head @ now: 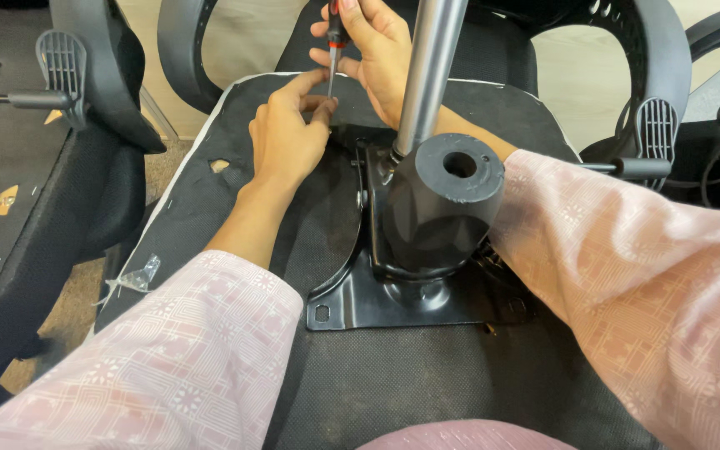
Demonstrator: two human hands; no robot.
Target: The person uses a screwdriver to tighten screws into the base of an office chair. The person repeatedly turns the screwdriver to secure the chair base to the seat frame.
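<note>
Nearest, the black tilt mechanism sat on the upturned seat base, unfinished: left fingers pinched at the screwdriver tip, right hand gripped its handle at the far edge.

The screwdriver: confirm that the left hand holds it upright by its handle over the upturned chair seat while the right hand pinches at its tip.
Wrong on the hands: the head view shows the right hand holding the screwdriver by its handle, while the left hand pinches at its tip. The rest stands: it is upright over the upturned chair seat.
</note>
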